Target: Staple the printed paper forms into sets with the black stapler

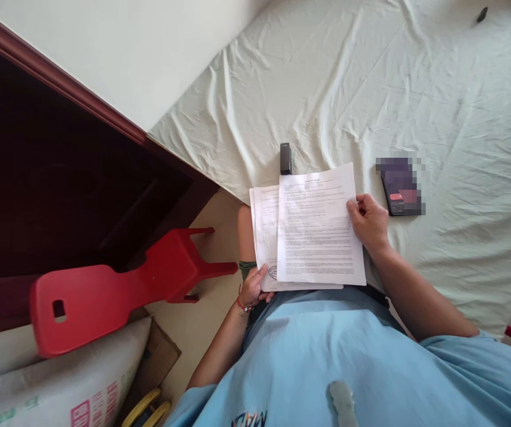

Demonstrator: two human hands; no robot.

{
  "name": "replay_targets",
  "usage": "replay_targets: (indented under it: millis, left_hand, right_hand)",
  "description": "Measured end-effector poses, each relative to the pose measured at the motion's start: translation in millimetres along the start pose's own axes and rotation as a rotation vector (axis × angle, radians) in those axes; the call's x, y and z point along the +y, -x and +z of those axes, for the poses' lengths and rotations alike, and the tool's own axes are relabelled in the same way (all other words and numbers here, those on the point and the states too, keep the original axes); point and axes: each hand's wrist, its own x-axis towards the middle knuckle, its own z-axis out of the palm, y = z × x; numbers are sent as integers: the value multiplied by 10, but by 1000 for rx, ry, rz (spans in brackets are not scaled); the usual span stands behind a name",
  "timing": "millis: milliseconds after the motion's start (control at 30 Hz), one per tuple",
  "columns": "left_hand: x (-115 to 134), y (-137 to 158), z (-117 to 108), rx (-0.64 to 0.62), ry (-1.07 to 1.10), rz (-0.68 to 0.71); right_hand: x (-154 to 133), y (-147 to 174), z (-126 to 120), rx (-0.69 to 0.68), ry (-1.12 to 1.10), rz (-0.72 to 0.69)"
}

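Note:
My right hand (370,222) pinches the right edge of a printed sheet (317,231), which may have more pages beneath it. This sheet overlaps a second stack of papers (265,222) to its left. At the lower left corner of that stack, my left hand (254,289) grips the papers, thumb on top near a round dark stamp mark. Just beyond the top edge of the sheet lies a black stapler-like object (285,158), its near end partly behind the paper. The papers rest over my lap and the edge of the sheeted bed.
A phone (400,187), partly blurred out, lies on the pale bed sheet (451,107) right of my right hand. A small dark object (482,15) is at the far right. On the left stand a red plastic chair (86,302), a white sack (72,379) and a dark door (37,166).

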Motion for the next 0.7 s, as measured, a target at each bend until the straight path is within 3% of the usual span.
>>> replay_targets:
  millis: [700]
  left_hand:
    - [-30, -16, -19, 0, 24, 18]
  right_hand:
    - [-6, 0, 4, 10, -1, -8]
